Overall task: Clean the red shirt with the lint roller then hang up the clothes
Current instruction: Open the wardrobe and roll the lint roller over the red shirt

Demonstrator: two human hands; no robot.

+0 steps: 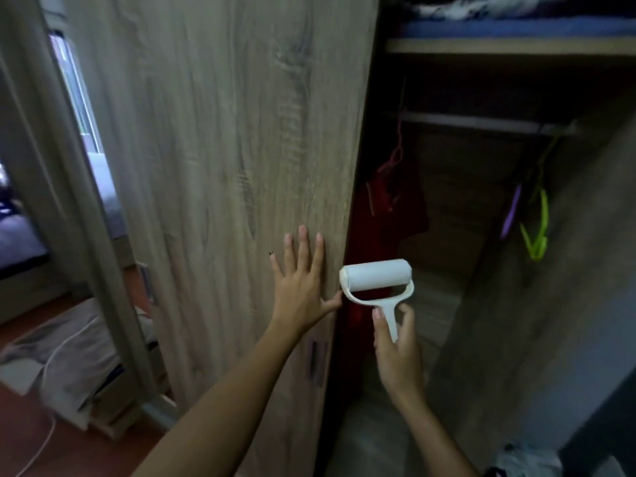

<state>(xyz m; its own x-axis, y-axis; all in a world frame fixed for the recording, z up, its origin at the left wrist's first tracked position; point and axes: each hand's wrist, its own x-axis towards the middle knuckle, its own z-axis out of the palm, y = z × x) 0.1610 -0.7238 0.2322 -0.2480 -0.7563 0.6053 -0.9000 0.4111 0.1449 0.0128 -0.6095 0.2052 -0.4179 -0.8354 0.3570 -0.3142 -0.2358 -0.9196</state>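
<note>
Wooden wardrobe door [220, 166] takes the left hand [303, 287], pressed flat with fingers spread; the right hand [399, 352] grips the white lint roller [377, 277] by its handle.

White lint roller [377, 277] upright, red shirt [399, 201] hanging in wardrobe

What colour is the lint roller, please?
White, roll and handle alike: the lint roller, clearest in the head view.

Left hand [303, 287] flat on door [213, 166]; right hand [395, 349] holds roller [377, 277].
</note>
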